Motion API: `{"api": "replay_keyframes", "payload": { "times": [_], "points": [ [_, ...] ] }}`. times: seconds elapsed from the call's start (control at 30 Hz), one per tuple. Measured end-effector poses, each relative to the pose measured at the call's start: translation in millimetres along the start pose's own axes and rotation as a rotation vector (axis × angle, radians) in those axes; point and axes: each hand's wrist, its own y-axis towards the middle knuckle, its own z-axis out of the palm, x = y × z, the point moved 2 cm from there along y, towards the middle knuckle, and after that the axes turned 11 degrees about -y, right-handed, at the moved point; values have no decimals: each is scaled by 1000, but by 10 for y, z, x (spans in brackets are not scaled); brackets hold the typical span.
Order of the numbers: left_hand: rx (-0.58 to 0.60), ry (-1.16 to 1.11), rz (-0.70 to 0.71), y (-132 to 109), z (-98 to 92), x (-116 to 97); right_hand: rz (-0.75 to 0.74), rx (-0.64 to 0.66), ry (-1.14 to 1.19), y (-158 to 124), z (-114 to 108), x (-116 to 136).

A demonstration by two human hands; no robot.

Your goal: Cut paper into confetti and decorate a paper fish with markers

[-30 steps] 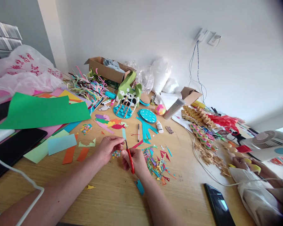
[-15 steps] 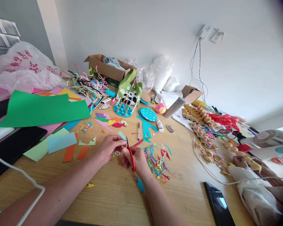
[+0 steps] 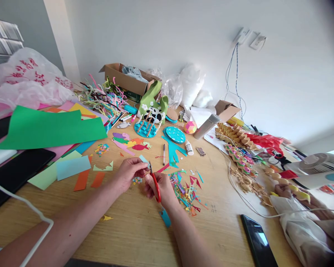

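Note:
My left hand (image 3: 131, 171) pinches a small piece of light blue paper (image 3: 143, 159) over the middle of the table. Closed around the red handles of a pair of scissors (image 3: 156, 188), my right hand (image 3: 163, 185) is just to the right of it. The blades point up and away, close to the paper and my left fingertips. Below the hands lie tiny round paper dots (image 3: 137, 180). A heap of coloured paper scraps (image 3: 183, 191) is beside my right wrist. Paper fish (image 3: 140, 147) in several colours lie beyond my hands.
Coloured paper sheets (image 3: 52, 129) and a black tablet-like object (image 3: 22, 174) are at the left. Behind stand a panda bag (image 3: 153, 107), a glue bottle (image 3: 188, 147) and a grey flask (image 3: 207, 127). A phone (image 3: 257, 239) lies at right, near another person's hands (image 3: 284, 191) and a fan (image 3: 317, 167).
The light blue paper has turned slightly in my left fingers, and a gap now shows between it and the scissor blades. My hands stay almost in place.

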Motion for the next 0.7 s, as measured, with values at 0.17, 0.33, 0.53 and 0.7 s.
{"api": "replay_keyframes", "payload": {
  "times": [0.17, 0.33, 0.53, 0.7],
  "points": [
    [-13, -12, 9, 5, -16, 25, -18, 0, -9, 7, 3, -11],
    [-18, -20, 4, -2, -12, 36, -9, -3, -54, 8, -4, -23],
    [-20, -26, -6, -16, 3, 38, -21, -7, -53, 9, -10, -15],
    [-26, -41, -3, -13, 0, 43, -25, -20, -59, 4, -13, -8]
  ]
}}
